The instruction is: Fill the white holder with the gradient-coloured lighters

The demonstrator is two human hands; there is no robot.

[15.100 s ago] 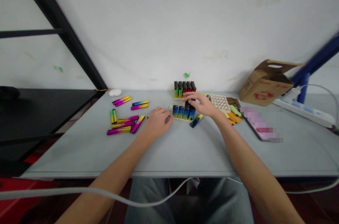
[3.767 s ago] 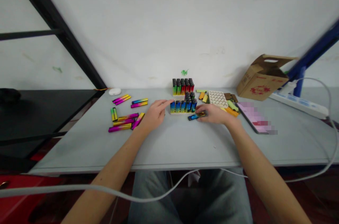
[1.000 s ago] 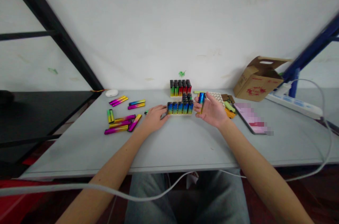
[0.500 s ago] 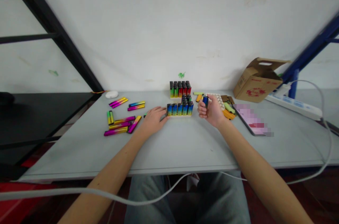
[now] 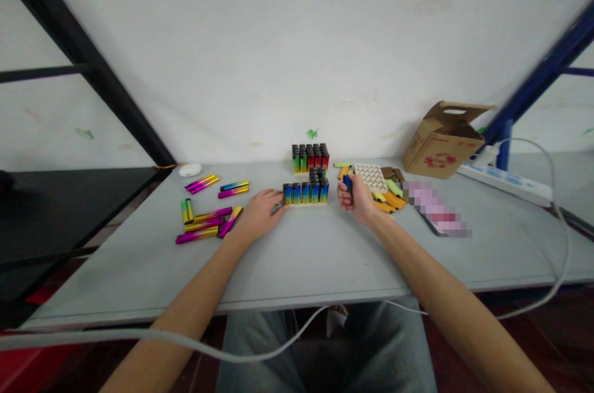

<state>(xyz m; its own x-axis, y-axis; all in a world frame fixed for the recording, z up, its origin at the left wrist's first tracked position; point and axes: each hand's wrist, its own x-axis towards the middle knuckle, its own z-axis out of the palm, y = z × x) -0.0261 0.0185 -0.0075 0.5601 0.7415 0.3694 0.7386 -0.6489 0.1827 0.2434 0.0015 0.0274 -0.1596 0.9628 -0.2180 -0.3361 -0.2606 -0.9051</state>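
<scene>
My right grip [image 5: 356, 201] is closed in a fist on a blue lighter [image 5: 348, 182], holding it upright. My left grip [image 5: 258, 213] rests flat on the bench [image 5: 315, 263]; I can't tell if it pinches the small grey bit [image 5: 278, 208] at its fingers. Just ahead, a tray [image 5: 304, 204] keeps lighters [image 5: 305, 193] standing in rows. Farther off sits a box [image 5: 440, 158], its red print unreadable.
</scene>
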